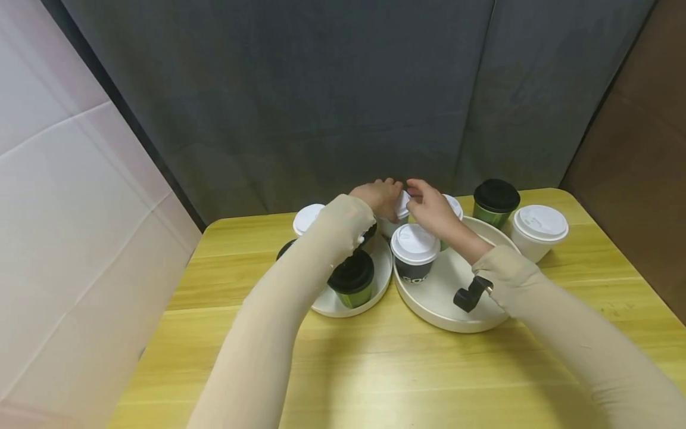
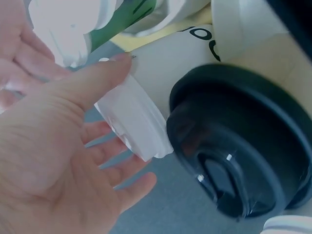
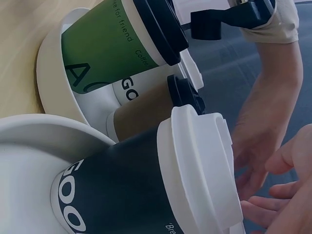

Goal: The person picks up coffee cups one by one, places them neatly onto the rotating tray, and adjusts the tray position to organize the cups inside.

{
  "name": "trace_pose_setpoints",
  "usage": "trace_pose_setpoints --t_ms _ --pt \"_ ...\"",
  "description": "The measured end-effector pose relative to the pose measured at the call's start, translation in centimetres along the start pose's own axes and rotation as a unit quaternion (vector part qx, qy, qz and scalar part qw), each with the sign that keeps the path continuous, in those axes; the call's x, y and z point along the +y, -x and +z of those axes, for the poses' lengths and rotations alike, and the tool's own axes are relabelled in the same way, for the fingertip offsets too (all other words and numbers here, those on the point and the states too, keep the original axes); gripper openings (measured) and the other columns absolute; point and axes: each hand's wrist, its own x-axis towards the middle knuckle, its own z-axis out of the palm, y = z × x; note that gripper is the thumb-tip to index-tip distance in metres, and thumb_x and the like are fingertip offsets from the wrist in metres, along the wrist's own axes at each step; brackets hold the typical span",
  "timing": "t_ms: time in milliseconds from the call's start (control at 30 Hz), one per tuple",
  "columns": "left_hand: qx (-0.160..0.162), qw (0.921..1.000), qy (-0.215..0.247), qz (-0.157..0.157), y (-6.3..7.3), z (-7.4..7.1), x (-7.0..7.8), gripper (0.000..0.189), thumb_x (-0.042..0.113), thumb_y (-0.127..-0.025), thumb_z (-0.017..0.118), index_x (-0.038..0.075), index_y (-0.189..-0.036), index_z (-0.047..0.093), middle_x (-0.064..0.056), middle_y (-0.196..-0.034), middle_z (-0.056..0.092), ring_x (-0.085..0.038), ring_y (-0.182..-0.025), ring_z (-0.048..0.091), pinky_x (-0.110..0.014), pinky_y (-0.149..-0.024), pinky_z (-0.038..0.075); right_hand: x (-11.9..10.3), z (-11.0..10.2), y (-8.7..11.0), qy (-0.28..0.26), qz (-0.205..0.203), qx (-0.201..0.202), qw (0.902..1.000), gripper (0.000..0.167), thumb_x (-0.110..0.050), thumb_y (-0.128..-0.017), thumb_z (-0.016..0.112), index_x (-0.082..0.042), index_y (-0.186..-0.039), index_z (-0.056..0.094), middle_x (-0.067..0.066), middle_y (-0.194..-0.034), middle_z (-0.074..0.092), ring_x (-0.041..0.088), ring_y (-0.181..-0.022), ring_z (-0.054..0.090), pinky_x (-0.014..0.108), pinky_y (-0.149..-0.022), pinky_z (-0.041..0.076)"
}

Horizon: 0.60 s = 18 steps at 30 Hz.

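At the back of the table my left hand (image 1: 379,198) holds a white paper cup by its white lid (image 2: 134,117), thumb on one side and fingers on the other. My right hand (image 1: 431,208) is just to the right, its fingers loosely bent and holding nothing. Close to it stands a green cup with a white lid (image 1: 453,205), partly hidden by that hand. A dark cup with a white lid (image 1: 415,250) stands nearer, on the round tray (image 1: 455,323). Beside the left hand is a brown cup with a black lid (image 3: 141,112).
A round plate (image 1: 383,286) on the left bears several cups, including a green one with a black lid (image 1: 352,279). Beyond the tray's right side stand a black-lidded green cup (image 1: 495,202) and a white cup (image 1: 538,229). A dark curtain (image 1: 321,107) hangs behind the table.
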Motion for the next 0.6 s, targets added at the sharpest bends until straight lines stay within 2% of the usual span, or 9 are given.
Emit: trace_pose_setpoints --t_ms 400,600 --pt "0.007 0.9995 0.029 -0.004 0.7 -2.8 -1.0 0.075 0.038 -0.086 0.073 0.012 -0.147 0.037 -0.009 -0.144 0.047 -0.027 -0.127 0.05 -0.041 -0.103 0.05 -0.3 -0.4 0.1 -0.017 0.0 0.021 0.9996 0.059 -0.011 -0.097 0.044 0.0 -0.153 0.029 0.022 -0.152 0.044 0.035 -0.138 0.048 0.045 -0.115 0.041" --pt "0.013 0.9996 0.024 0.011 1.2 -4.3 -1.7 0.074 0.04 -0.087 0.072 0.009 -0.146 0.039 -0.011 -0.143 0.049 -0.026 -0.126 0.053 -0.039 -0.105 0.049 -0.5 -0.5 -0.1 -0.036 0.016 0.016 0.9991 0.063 -0.012 -0.096 0.044 0.0 -0.155 0.025 0.021 -0.154 0.042 0.034 -0.14 0.047 0.043 -0.116 0.04"
